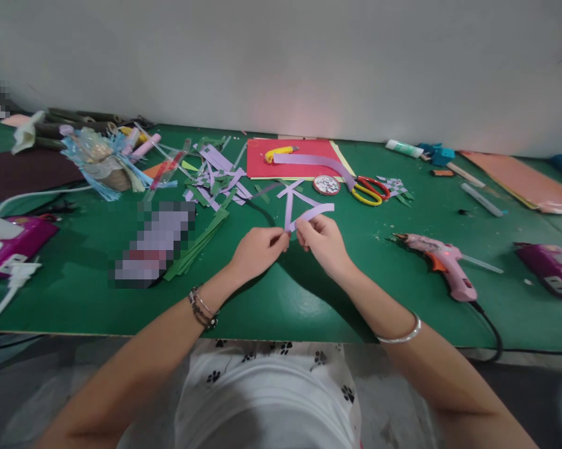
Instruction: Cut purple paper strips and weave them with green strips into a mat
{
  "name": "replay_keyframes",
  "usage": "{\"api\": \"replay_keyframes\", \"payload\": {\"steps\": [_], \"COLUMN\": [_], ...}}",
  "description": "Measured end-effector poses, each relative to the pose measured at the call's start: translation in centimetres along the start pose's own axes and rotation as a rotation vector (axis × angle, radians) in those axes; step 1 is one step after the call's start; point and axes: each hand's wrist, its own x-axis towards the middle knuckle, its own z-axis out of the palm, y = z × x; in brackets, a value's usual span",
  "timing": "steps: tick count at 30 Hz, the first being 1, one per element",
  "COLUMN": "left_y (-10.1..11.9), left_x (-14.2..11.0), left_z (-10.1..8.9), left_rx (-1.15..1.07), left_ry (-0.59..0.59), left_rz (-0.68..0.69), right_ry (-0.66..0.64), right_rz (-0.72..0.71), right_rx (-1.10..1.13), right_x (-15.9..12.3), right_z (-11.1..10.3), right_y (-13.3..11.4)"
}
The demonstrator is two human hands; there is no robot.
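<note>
Over the middle of the green table, a lilac paper strip [289, 207] bends into several angled lengths between my hands. My left hand [260, 252] pinches its lower corner with thumb and finger. Close beside it, my right hand [326, 244] is closed on the same strip, and one end sticks out above the knuckles. I cannot tell whether it is one folded strip or more than one. Just beyond lie a round dish of small bits [326, 184] and red-and-yellow-handled scissors [372, 191]. Green paper strips [197, 246] are left of my left hand.
A pink glue gun [442, 259] lies to the right, its cord over the table edge. Behind are a red paper stack [300, 165], a yellow cutter [281, 153] and purple-green scraps [215, 178]. Purple power strips [549, 265] flank both sides; a blue-fringed bundle [106, 162] stands left.
</note>
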Motion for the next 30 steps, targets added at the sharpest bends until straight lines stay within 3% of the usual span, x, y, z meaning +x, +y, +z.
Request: {"api": "replay_keyframes", "payload": {"steps": [2,4,7,11,12,14,17,21,25,30], "left_y": [0.3,0.4,-0.9,-5.2,-6.3,-8.0,-8.2,-5.1,-1.0,1.8], "left_x": [-0.2,-0.6,-2.0,-4.6,-5.1,-5.8,-5.6,-4.2,-2.7,-0.2], "left_z": [-0.5,-2.0,-5.8,-10.8,-11.6,-12.4,-12.6,-11.4,-8.9,-5.6], "left_rx": [0.143,0.202,0.278,0.523,0.561,0.594,0.616,0.462,0.083,-0.296], "left_ry": [-0.077,-0.068,0.150,0.434,0.469,0.428,0.401,0.402,0.126,-0.265], "left_rz": [0.016,0.018,0.008,-0.107,-0.172,-0.276,-0.287,-0.140,0.019,0.044], "right_ry": [0.032,0.057,0.077,0.064,0.055,0.028,-0.024,-0.153,-0.413,-0.646], "right_rz": [-0.016,-0.021,-0.012,-0.069,-0.084,-0.101,-0.121,-0.213,-0.367,-0.412], "right_rx": [0.004,-0.004,-0.042,-0.078,-0.080,-0.098,-0.170,-0.369,-0.744,-1.080], "right_x": [0.1,0.1,0.1,0.0,0.0,0.0,0.1,-0.3,-1.6,-2.9], "right_z": [-0.2,-0.5,-0.7,-0.7,-0.6,-0.7,-1.1,-1.6,-1.3,-0.5], "right_y": [-0.1,-0.1,-0.2,-0.4,-0.4,-0.3,-0.4,-1.5,-3.5,-4.9]}}
